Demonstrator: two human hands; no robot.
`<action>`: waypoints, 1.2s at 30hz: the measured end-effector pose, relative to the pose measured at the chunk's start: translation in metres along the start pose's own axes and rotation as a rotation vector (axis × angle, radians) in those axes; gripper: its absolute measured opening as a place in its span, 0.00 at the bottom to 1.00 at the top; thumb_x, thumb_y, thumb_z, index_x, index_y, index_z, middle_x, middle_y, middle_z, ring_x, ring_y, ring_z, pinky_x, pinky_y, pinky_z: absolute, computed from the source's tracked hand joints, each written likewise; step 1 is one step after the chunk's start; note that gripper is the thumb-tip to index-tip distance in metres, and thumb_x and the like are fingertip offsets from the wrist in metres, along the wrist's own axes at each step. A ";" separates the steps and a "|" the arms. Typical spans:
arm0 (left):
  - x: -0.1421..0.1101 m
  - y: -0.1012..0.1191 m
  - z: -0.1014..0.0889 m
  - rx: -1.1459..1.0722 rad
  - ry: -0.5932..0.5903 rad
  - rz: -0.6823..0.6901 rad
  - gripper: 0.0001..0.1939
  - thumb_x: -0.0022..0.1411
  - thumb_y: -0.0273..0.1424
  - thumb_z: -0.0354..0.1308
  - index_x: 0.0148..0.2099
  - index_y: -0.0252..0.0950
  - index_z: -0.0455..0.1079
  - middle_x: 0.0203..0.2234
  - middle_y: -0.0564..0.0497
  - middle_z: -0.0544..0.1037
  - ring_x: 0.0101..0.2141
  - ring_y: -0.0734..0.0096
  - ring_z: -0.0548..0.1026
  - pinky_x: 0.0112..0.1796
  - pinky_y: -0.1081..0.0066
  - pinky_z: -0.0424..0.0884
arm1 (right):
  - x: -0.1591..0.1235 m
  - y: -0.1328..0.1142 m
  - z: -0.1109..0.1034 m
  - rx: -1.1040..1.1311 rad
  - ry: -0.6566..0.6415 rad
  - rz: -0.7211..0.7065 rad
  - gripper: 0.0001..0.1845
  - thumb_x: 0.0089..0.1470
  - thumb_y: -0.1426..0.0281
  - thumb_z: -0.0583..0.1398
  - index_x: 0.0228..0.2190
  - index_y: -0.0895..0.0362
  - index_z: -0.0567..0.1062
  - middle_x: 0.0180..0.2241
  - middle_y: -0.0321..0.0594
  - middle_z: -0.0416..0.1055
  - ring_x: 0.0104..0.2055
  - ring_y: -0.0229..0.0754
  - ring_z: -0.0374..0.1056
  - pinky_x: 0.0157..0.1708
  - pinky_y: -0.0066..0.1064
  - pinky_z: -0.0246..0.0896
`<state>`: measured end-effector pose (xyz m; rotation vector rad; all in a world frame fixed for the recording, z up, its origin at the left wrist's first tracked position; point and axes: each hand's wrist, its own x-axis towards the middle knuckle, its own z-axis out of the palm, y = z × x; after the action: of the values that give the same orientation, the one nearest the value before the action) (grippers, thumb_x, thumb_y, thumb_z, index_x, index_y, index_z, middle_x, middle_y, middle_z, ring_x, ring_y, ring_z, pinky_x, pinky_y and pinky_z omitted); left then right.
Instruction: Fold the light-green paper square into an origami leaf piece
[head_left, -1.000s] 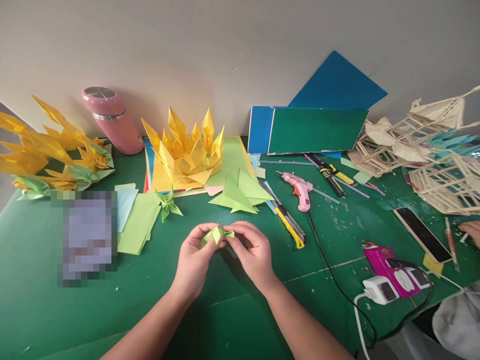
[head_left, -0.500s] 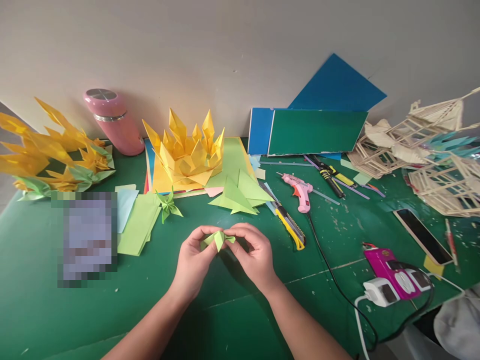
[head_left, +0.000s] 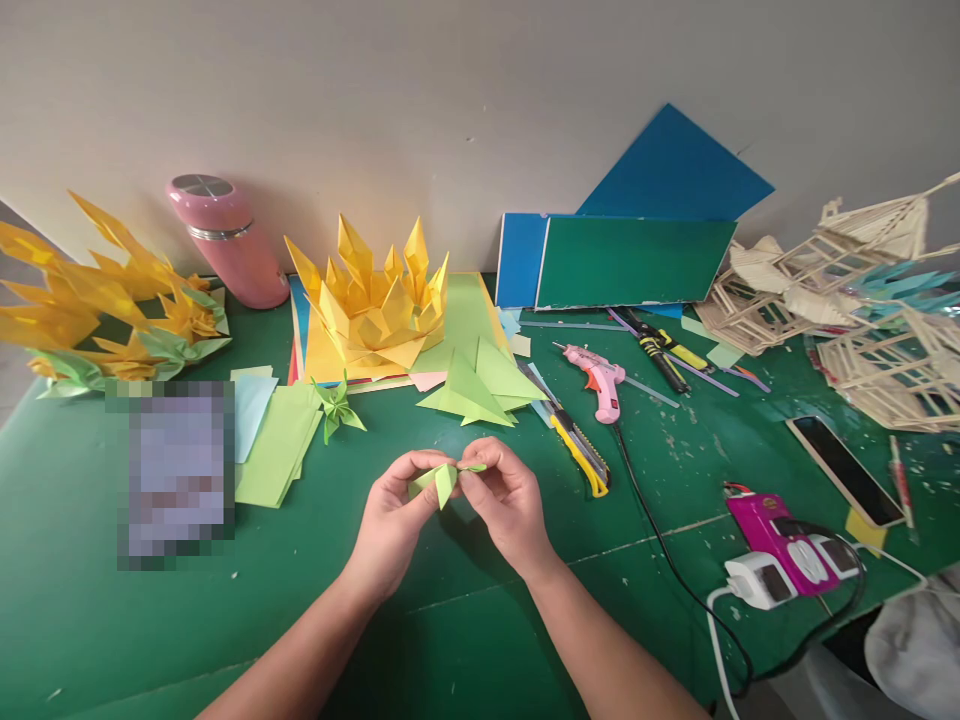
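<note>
Both my hands hold one small folded piece of light green paper (head_left: pixel 442 481) just above the green table (head_left: pixel 480 620). My left hand (head_left: pixel 394 520) pinches its left side with fingers curled. My right hand (head_left: pixel 506 505) pinches its right tip between thumb and forefinger. Beyond the hands lie larger folded light green paper shapes (head_left: pixel 480 385) and a small finished green paper flower (head_left: pixel 336 408). A yellow paper lotus (head_left: pixel 371 300) sits on coloured sheets further back.
A yellow utility knife (head_left: pixel 577 445), pink glue gun (head_left: pixel 600 375) and its black cord lie to the right. A power strip (head_left: pixel 787 560), a phone (head_left: pixel 844 465) and stick models (head_left: pixel 862 300) fill the right side. Left: green paper stack (head_left: pixel 277 445), pink bottle (head_left: pixel 225 240), yellow paper flowers (head_left: pixel 97 300).
My right hand has shifted its pinch along the paper's right tip and pulled it out slightly. A person's hand at the far right edge has gone from view.
</note>
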<state>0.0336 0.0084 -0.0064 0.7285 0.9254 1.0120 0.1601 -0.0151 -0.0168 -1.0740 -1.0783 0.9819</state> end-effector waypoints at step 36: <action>0.000 0.011 0.003 -0.030 -0.043 -0.115 0.13 0.42 0.33 0.71 0.30 0.36 0.72 0.27 0.55 0.72 0.28 0.75 0.71 0.34 0.74 0.71 | 0.000 -0.004 0.000 -0.133 -0.004 -0.019 0.06 0.54 0.69 0.59 0.26 0.54 0.73 0.28 0.37 0.68 0.32 0.39 0.66 0.31 0.30 0.65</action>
<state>0.0317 0.0124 0.0044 0.6618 0.9025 0.9035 0.1607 -0.0165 -0.0127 -1.1677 -1.1681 0.9079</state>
